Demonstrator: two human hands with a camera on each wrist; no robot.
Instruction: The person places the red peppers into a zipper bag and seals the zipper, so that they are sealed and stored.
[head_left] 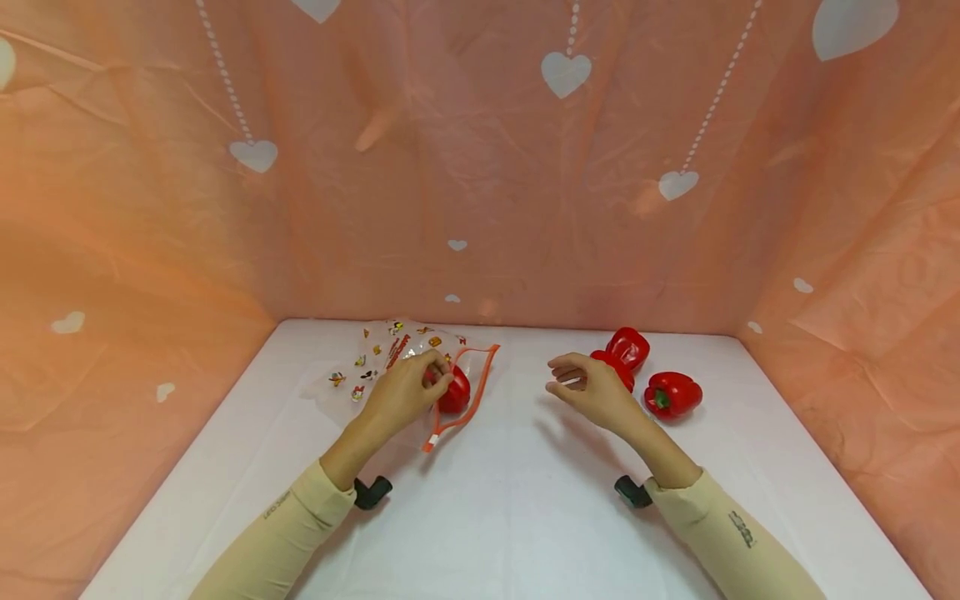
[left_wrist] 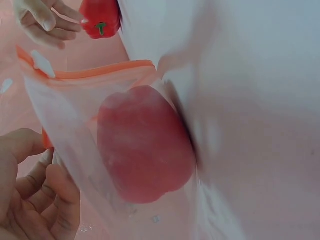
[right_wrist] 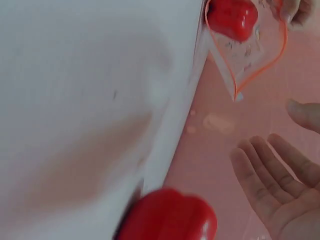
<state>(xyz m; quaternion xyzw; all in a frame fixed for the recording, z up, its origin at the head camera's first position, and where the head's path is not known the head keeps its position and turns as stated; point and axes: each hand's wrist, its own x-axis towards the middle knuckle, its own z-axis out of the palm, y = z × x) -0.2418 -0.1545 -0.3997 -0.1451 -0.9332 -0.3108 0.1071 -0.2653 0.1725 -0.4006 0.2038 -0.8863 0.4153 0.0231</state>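
By the left hand (head_left: 405, 387), a part of the clear bag (head_left: 375, 354) is covered, and the small red lettering printed on the bag cannot be read with certainty. One red pepper (head_left: 614, 369) is partly hidden behind the right hand (head_left: 600, 398); a second pepper (head_left: 630, 346), standing just behind it, is covered in its lower part. In the right wrist view, a blurred pepper is cut off by the lower edge; which one it is cannot be told. The bag lies on the white table (head_left: 510, 500), and its mouth, bordered by an orange zip strip (head_left: 483, 392), is spread apart. Inside, near this mouth, one pepper (head_left: 459, 392) is contained. The mouth's edge is pinched by the left hand. By the right hand nothing is grasped; its fingers are relaxed. To its right, another pepper (head_left: 673, 395) is seen.
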